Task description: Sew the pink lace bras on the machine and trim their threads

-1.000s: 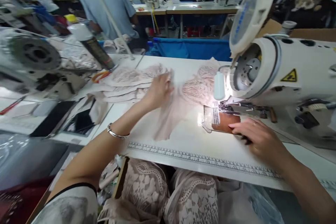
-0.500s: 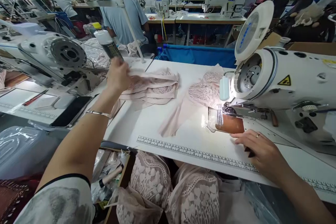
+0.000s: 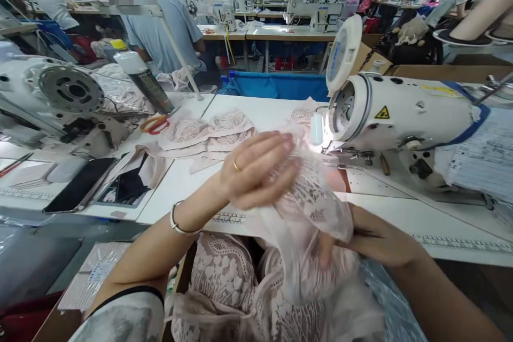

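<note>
A pale pink lace bra piece (image 3: 316,197) is held up in front of the sewing machine, its sheer fabric hanging past the table's front edge. My left hand (image 3: 260,171), slightly blurred, has its fingers curled onto the upper left of the lace. From the right, my right hand (image 3: 360,230) grips the lower part, most of its fingers behind or under the cloth. The sewing machine (image 3: 401,109) stands just beyond, with pink fabric near its needle area. Below the table edge lie moulded lace bra cups (image 3: 222,272).
More lace pieces (image 3: 216,131) lie on the table at left, beside orange-handled scissors (image 3: 154,124). A spray can (image 3: 144,83) leans behind them. Another sewing machine (image 3: 60,91) and a black phone-like slab (image 3: 80,184) are further left. A person in a blue shirt (image 3: 164,32) sits ahead.
My left hand has come from near the spray can to the lace in front of me. My right hand has left the tabletop and gripped the piece, which is now lifted toward me.
</note>
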### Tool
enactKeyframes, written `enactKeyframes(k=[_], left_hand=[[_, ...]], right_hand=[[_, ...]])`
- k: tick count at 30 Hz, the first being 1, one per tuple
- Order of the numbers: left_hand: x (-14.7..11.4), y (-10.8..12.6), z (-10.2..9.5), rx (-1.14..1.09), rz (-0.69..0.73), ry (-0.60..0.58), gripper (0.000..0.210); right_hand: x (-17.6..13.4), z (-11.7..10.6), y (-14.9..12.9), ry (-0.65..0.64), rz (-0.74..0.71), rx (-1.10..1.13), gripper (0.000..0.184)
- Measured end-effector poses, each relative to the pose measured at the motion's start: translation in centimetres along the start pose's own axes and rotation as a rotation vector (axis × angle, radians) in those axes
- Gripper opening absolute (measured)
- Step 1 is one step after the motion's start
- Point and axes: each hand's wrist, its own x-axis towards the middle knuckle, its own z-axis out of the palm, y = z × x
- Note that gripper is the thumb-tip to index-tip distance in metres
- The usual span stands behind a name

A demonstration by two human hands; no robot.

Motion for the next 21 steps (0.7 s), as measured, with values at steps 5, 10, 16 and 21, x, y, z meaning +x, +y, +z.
enactKeyframes(k=[5,10,16,21], left_hand=[[-2.9,-1.2,2.6,0.286,-0.285,-0.153,0.019],[-8.1,3.8,4.6,-0.372,-0.518,-0.627,0.042],[-8.4,8.9,5.2,-1.308,-1.312,-0.413,0.039],[-8.1,8.6,6.0,-1.338,-1.354,-0.422,0.056]], right_hand=[[-1.7,1.0,1.5,-0.081,0.480,-0.050,0.027],[-2.7,2.8,4.1,0.206,0.501,-0.014,0.030],[-1.6,6.2,5.8,0.726,0.567,0.083,0.048],[-1.5,7.0,6.7,0.721,0.681,0.050,0.055]])
